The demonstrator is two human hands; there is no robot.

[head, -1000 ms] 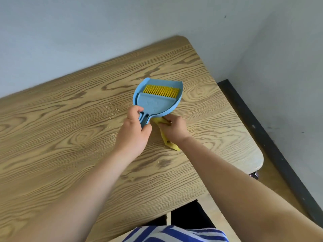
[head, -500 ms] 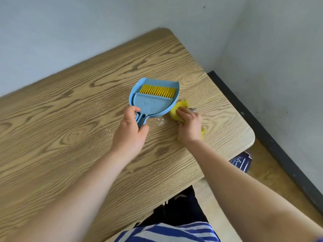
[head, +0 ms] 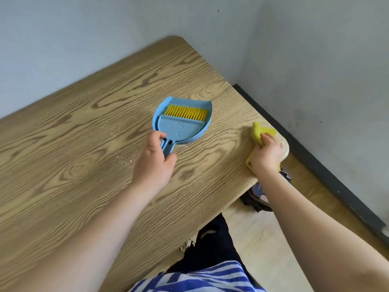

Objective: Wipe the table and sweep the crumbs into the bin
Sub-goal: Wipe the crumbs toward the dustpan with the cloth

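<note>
Fingers: left hand (head: 154,163) grips dustpan (head: 182,121) handle | right hand (head: 266,154) clutches cloth (head: 260,131) at table (head: 63,165) corner edge

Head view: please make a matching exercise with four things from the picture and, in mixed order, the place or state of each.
Things:
1. dustpan
2. yellow cloth
3. crumbs
4. brush bristles

Places or states:
A. loose on the table
B. lying inside the dustpan
C. handle gripped by the left hand
D. under the right hand, near the table corner

Pairs: 1-C, 2-D, 3-A, 4-B
</note>
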